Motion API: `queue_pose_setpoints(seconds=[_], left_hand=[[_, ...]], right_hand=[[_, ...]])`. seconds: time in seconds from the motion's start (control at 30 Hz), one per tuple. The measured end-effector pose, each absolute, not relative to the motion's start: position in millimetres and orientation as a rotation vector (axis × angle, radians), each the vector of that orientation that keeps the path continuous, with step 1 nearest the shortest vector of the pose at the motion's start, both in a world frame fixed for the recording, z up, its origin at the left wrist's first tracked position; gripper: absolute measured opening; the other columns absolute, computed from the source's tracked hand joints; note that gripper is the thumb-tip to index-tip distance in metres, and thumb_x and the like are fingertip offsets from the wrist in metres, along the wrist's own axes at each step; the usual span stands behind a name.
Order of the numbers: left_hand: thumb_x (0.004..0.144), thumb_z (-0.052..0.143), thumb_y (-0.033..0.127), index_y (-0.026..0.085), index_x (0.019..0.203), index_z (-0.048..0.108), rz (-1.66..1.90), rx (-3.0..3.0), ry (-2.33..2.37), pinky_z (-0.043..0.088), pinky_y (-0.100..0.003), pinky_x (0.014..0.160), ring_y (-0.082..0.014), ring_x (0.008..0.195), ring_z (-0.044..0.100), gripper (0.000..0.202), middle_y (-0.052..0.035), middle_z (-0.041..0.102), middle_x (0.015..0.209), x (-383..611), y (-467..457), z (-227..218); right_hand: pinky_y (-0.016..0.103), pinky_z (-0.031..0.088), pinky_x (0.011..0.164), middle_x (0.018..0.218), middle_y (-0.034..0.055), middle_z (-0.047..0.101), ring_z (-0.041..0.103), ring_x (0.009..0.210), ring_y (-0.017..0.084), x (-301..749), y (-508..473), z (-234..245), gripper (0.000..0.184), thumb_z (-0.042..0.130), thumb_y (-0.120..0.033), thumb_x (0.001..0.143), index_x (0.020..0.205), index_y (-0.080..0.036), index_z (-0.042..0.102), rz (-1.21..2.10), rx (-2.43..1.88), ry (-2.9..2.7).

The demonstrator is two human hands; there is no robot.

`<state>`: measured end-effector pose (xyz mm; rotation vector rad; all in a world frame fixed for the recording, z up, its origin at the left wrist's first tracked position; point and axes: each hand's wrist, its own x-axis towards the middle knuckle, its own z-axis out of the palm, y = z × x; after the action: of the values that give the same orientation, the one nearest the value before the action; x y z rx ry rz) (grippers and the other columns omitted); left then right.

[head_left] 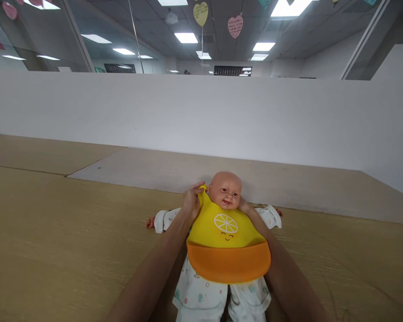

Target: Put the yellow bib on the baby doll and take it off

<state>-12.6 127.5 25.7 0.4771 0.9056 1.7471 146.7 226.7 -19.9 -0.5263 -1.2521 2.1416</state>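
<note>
A baby doll (225, 190) in white patterned pyjamas lies on its back on the wooden table (53, 232), head away from me. A yellow bib (225, 235) with an orange catch pocket and a lemon face covers its chest. My left hand (191, 200) is closed on the bib's neck strap beside the doll's head. My right hand (244, 206) reaches behind the doll's neck on the other side; its fingers are hidden by the head.
A white partition wall (201, 116) runs along the far edge of the table. A paler table section (174, 172) lies behind the doll. Paper hearts (235, 26) hang from the ceiling beyond.
</note>
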Motion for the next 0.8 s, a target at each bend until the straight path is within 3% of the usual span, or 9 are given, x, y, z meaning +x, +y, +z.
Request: queue_pose_setpoints(seconds=[0.2, 0.57, 0.8], left_hand=[[0.047, 0.066, 0.007, 0.015, 0.071, 0.071, 1.749, 0.531, 0.930, 0.043, -0.028, 0.066, -0.0133, 0.063, 0.059, 0.026, -0.0018, 0.066, 0.064, -16, 128, 23], [0.056, 0.073, 0.022, 0.017, 0.064, 0.074, 1.788, 0.607, 1.020, 0.046, -0.027, 0.064, -0.0150, 0.064, 0.061, 0.009, -0.0025, 0.071, 0.067, -21, 132, 11], [0.047, 0.084, 0.023, 0.016, 0.071, 0.076, 1.686, 0.624, 0.965, 0.049, -0.031, 0.066, -0.0171, 0.066, 0.064, 0.027, -0.0053, 0.074, 0.074, -27, 130, 12]], right_hand=[[0.030, 0.036, 0.109, 0.127, 0.0053, 0.060, 0.054, 0.119, 0.016, 147, 225, -19, 0.027, 0.048, -0.030, 0.089, 0.102, -0.019, 0.067, 2.211, -0.559, -1.092], [0.033, 0.035, 0.112, 0.126, 0.0011, 0.061, 0.045, 0.130, 0.020, 149, 208, 4, 0.021, 0.056, -0.034, 0.077, 0.087, -0.024, 0.071, 2.200, -0.669, -1.111], [0.032, 0.035, 0.112, 0.122, -0.0015, 0.063, 0.051, 0.124, 0.020, 150, 207, 2, 0.022, 0.065, -0.033, 0.069, 0.089, -0.027, 0.072, 2.149, -0.502, -1.274]])
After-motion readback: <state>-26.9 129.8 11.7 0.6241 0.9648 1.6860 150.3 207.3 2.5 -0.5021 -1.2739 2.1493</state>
